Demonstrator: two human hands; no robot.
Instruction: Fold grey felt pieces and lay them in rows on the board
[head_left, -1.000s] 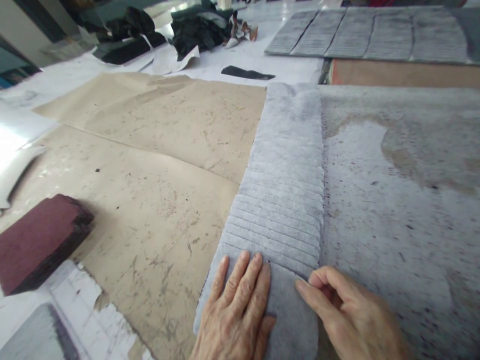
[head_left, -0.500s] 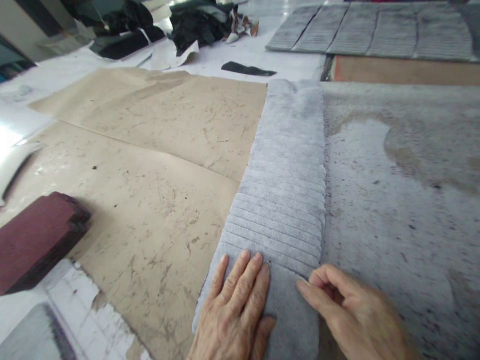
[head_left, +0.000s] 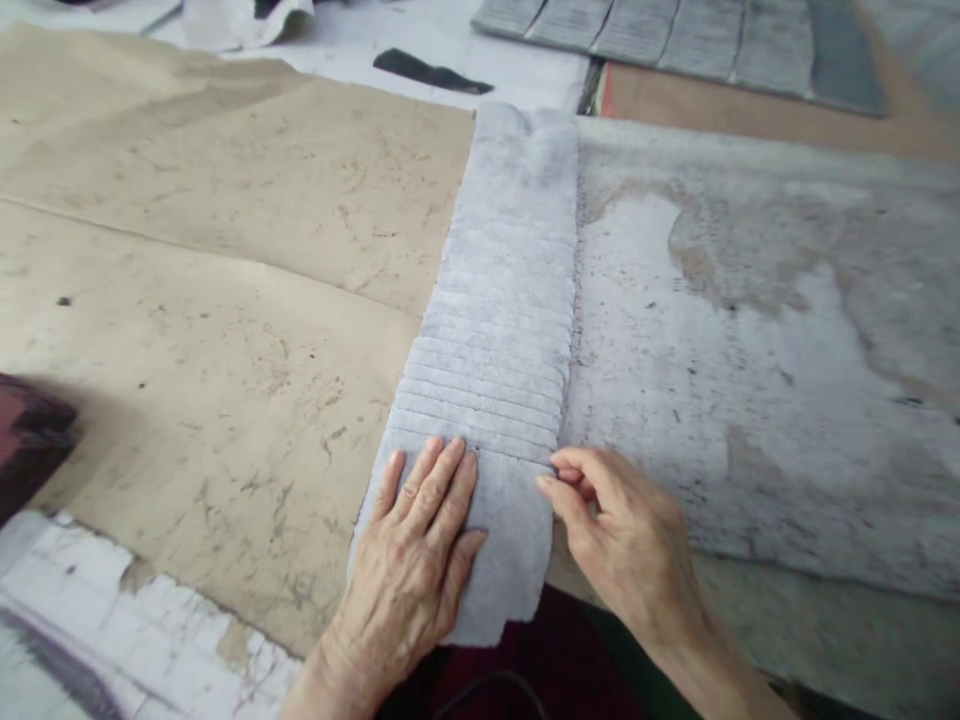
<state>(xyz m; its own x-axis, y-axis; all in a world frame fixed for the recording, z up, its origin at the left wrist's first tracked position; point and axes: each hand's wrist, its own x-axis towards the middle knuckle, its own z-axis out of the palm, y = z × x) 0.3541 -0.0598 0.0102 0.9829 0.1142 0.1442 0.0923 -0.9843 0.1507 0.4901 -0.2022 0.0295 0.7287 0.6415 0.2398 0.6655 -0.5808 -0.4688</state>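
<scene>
A long row of overlapping grey felt-like pieces [head_left: 506,250] runs away from me across the table, their edges stacked like narrow steps. The nearest piece [head_left: 510,560] lies on top, its front end hanging past the table's edge. My left hand [head_left: 412,560] rests flat on its left part, fingers stretched out and a little apart. At the right edge of the stack, my right hand [head_left: 615,530] is closed, thumb and forefinger pinching the corner of the nearest piece. The fingertips partly hide that corner.
Brown paper [head_left: 225,340] covers the table on the left. To the right is a worn, stained pale surface [head_left: 750,400]. A dark red block [head_left: 30,440] sits at the far left. Behind are a black scrap [head_left: 431,72] and a board of ribbed grey pieces [head_left: 637,35].
My view has tilted down and swung to the right, showing the front end of the stack. Both hands keep nearly the same place on the grey piece.
</scene>
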